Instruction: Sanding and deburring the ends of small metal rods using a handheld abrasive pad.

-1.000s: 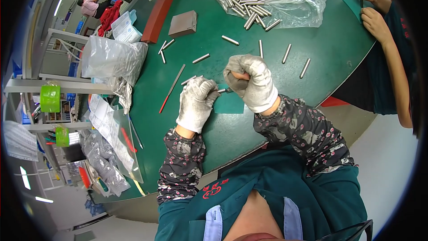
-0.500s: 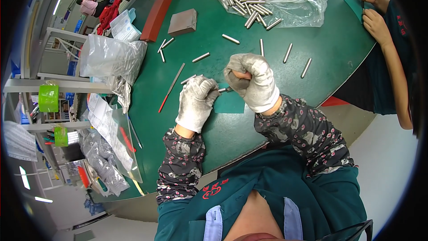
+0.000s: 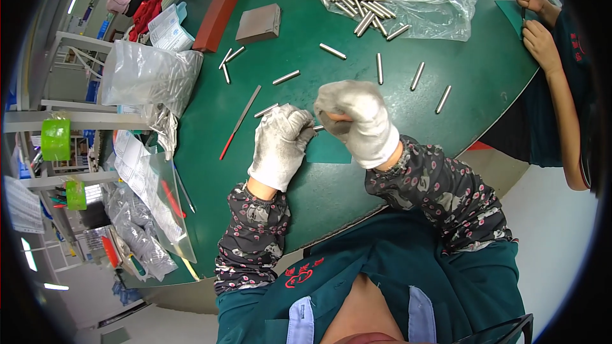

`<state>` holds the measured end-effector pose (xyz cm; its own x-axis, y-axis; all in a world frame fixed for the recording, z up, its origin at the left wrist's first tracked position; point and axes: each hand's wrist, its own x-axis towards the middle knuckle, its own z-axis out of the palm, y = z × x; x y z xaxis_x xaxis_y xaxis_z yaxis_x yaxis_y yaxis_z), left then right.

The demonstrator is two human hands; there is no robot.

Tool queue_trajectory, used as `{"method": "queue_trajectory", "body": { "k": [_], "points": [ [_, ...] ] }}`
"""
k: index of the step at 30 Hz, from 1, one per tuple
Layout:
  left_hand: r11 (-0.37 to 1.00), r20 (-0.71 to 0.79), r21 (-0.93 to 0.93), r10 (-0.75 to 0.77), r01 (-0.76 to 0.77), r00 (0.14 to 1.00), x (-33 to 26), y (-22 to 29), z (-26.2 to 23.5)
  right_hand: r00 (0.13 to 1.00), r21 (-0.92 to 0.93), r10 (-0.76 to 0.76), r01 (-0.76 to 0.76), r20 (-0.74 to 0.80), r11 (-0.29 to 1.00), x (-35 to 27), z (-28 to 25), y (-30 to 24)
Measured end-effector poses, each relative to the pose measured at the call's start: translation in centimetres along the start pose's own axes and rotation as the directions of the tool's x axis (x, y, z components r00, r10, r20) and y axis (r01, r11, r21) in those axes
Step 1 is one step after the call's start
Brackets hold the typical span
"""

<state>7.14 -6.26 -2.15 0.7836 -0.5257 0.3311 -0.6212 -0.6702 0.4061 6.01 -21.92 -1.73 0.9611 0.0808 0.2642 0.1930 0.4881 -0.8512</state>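
Both my hands wear white work gloves, smudged grey at the fingers. My left hand (image 3: 278, 145) is closed, its fingertips pinching a short metal pin (image 3: 318, 128) whose end points right. My right hand (image 3: 359, 121) is curled into a fist just beside that end; whatever it grips is hidden behind the fingers. Beneath them lies a small green sheet (image 3: 328, 153). Another steel pin (image 3: 266, 110) rests against the far side of my left hand. To its left is a thin file (image 3: 240, 122) with a red handle.
Several loose pins (image 3: 286, 77) are scattered beyond my hands on the green table (image 3: 338, 191). Farther off are a grey block (image 3: 259, 23), a red bar (image 3: 223, 7) and a plastic bag (image 3: 440, 13) heaped with pins. Bags and papers (image 3: 141, 172) line the left; a co-worker's hands (image 3: 540, 44) are at right.
My right fist has shifted slightly left toward my left hand, covering a dark tip that showed beside the pin. My left hand keeps its pinch. The whole view has moved a little.
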Motion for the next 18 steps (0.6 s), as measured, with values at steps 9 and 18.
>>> {"method": "queue_trajectory", "body": {
  "k": [9, 18],
  "points": [
    [1.000, -0.013, 0.008, -0.004, 0.004, 1.000, -0.2, 0.1, -0.2, 0.994, 0.339, 0.036, 0.000, -0.102, 0.941, 0.3, -1.0, 1.3],
    [0.999, -0.058, 0.041, -0.008, 0.011, 0.998, -0.6, 0.4, 0.1, 0.998, 0.402, 0.061, -0.043, -0.032, 0.915, -0.2, -1.6, 1.2]
  ]
}}
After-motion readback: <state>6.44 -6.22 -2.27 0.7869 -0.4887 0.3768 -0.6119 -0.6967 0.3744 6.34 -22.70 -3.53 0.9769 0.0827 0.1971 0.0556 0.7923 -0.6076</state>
